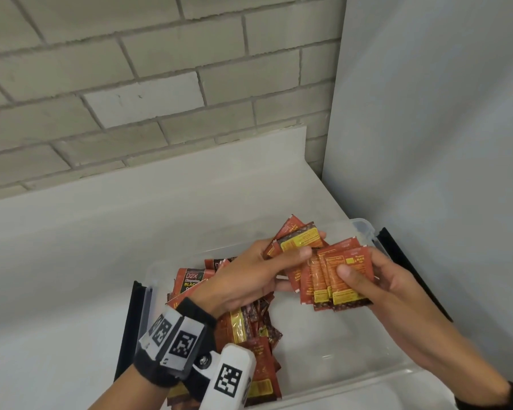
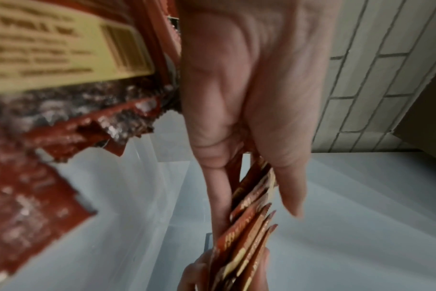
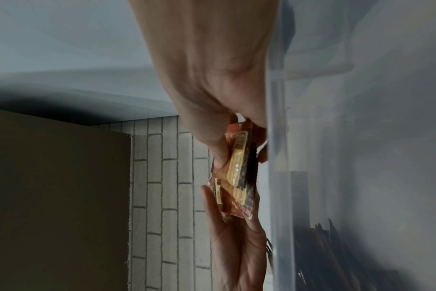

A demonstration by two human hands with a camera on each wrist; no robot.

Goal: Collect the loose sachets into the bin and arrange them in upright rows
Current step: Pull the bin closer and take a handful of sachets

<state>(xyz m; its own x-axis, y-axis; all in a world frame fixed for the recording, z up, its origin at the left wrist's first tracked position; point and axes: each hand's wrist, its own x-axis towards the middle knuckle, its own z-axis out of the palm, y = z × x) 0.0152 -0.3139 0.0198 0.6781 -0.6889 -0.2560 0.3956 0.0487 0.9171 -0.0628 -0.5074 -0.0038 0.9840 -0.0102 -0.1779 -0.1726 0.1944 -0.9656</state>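
Background: grey brick wall (image 1: 148, 84) behind a pale surface (image 1: 57, 261); a plain white panel (image 1: 427, 113) closes the right side.
Bin: clear plastic bin (image 1: 332, 344) with black side latches, standing on the surface near the panel. Its right half is bare floor, judged to be kept free for the upright rows.
Loose pile: unsorted sachets (image 1: 249, 327) lie flat and overlapping against the bin's left wall, facing mixed directions. None stands upright yet.
Left hands entry: left hand (image 1: 249, 276) is above the bin, fingers and thumb curled around a small stack of sachets (image 1: 296, 241). The stack's long axis runs away from the person and rightward, the free ends pointing to the far right corner.
Right hands entry: right hand (image 1: 367, 276) is just beside the left, thumb on top and fingers beneath, pinching a fanned stack (image 1: 329, 279). Long axis runs roughly near to far, yellow label bands toward the person.
Purpose of hold: both stacks are raised over the bin, apparently for squaring and merging into one aligned bundle.
Progress: collection appears largely done; row arrangement is not begun.
Risk: glossy sachets may slip and fan out.
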